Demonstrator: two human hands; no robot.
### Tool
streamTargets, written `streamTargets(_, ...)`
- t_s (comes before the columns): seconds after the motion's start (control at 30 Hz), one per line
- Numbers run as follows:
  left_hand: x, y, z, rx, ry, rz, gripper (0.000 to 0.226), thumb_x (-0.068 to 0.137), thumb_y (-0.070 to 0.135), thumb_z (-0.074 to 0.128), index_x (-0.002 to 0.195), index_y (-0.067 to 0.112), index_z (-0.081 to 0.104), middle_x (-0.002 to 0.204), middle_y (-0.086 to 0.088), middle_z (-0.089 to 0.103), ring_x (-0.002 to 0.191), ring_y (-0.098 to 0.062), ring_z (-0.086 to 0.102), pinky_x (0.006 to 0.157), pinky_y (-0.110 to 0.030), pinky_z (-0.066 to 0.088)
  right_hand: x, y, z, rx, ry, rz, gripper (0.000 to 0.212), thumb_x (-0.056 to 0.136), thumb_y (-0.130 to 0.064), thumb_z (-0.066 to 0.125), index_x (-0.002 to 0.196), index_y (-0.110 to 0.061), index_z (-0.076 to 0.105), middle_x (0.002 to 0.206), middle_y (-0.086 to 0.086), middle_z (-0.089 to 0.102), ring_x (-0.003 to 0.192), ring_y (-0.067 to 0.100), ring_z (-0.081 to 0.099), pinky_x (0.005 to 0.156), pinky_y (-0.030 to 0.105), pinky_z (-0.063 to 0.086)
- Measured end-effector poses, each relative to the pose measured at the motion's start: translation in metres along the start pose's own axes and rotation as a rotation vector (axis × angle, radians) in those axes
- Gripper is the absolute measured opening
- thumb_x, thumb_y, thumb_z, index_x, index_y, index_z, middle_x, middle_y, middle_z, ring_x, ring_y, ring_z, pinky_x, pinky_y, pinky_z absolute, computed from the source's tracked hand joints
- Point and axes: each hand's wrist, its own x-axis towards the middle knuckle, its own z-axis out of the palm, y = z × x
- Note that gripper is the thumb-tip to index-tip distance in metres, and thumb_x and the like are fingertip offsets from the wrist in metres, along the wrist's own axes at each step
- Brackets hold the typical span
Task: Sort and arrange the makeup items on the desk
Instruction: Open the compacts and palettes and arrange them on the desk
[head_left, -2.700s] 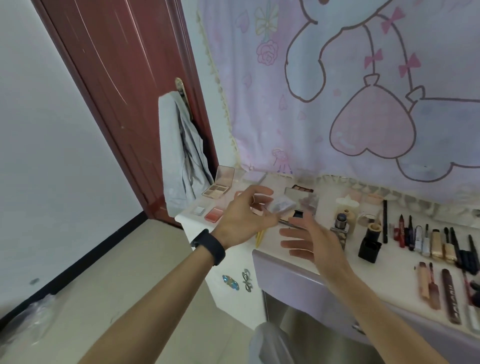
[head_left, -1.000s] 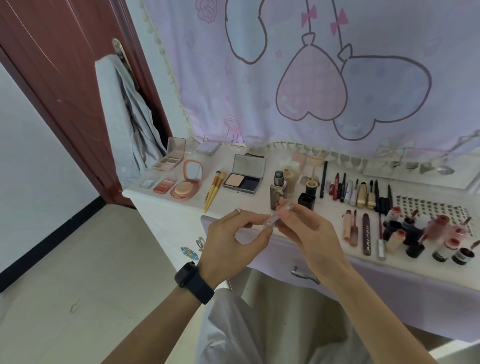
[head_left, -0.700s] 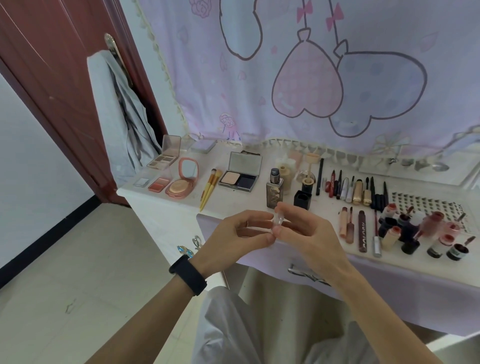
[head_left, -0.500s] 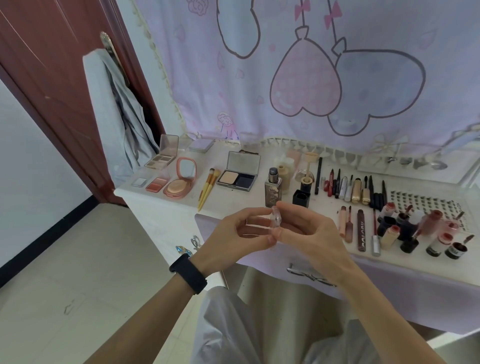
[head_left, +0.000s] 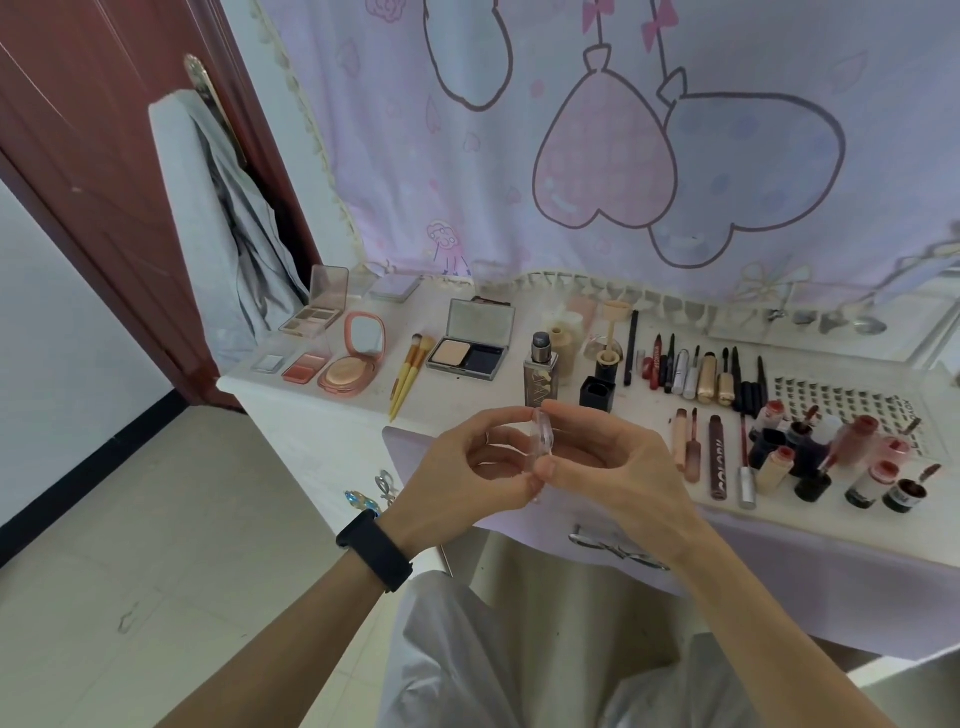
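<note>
One head-worn view, forward and down onto your grip.
You look from above and behind, close in: your left hand (head_left: 457, 470) and right hand (head_left: 618, 467) pinch a clear case (head_left: 543, 441) at mid-frame, the desk (head_left: 332, 402) lies just beyond it, curtain (head_left: 519, 182) farther back, door (head_left: 104, 156) to its left.

A bedroom at home. A white dressing desk (head_left: 322, 415) carries makeup below a cartoon curtain (head_left: 597, 156). A wooden door (head_left: 104, 156) stands beside.

A small clear plastic case (head_left: 542, 448) is held upright, edge-on, at frame centre. Up and left of it, an open pink compact (head_left: 347, 373) lies beside two yellow brushes (head_left: 409, 373).
</note>
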Motion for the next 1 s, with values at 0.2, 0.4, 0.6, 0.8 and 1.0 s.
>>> streamTargets(0.2,0.002,-0.001,-0.001,0.361,0.101,0.237,0.066,0.067,0.024,0.08,0.128,0.036,0.057,0.118,0.008,0.059,0.112,-0.015,0.061,0.095,-0.026,0.052,0.006,-0.001,0.003,0.215,-0.029,0.226,0.061,0.079,-0.054,0.075,0.129,-0.02,0.066,0.128,0.009,0.069,0.115,0.03,0.068,0.098,0.041,0.054)
streamTargets(0.4,-0.003,0.003,0.0,0.337,0.048,0.23,0.066,0.072,0.029,0.078,0.133,0.04,0.054,0.132,0.009,0.056,0.121,-0.013,0.057,0.098,-0.026,0.05,-0.001,-0.004,0.003,0.052,-0.039,0.111,0.046,0.081,-0.036,0.085,0.124,-0.031,0.07,0.122,0.003,0.073,0.112,0.025,0.07,0.093,0.031,0.057)
streamTargets(0.6,-0.005,0.015,0.001,0.13,0.005,-0.014,0.056,0.074,0.049,0.074,0.125,0.031,0.065,0.117,0.007,0.071,0.107,-0.013,0.069,0.097,-0.034,0.054,-0.011,-0.006,-0.006,-0.062,-0.058,0.013,0.072,0.073,-0.015,0.09,0.138,-0.024,0.059,0.131,-0.003,0.068,0.127,0.016,0.061,0.1,0.032,0.054)
streamTargets(0.8,-0.007,0.017,0.005,0.165,0.033,0.068,0.055,0.074,0.04,0.078,0.127,0.038,0.062,0.121,0.012,0.066,0.105,-0.013,0.069,0.09,-0.03,0.057,-0.014,-0.013,-0.008,-0.042,-0.122,-0.017,0.068,0.075,-0.016,0.09,0.135,-0.03,0.062,0.132,-0.001,0.068,0.125,0.019,0.063,0.095,0.03,0.056)
streamTargets(1.0,-0.01,0.019,0.008,0.185,0.05,0.137,0.048,0.071,0.037,0.076,0.117,0.043,0.065,0.114,0.012,0.07,0.1,-0.012,0.07,0.084,-0.021,0.056,-0.014,-0.016,-0.01,-0.091,-0.129,-0.015,0.068,0.073,-0.019,0.093,0.133,-0.026,0.062,0.128,0.002,0.068,0.123,0.022,0.064,0.098,0.037,0.056)
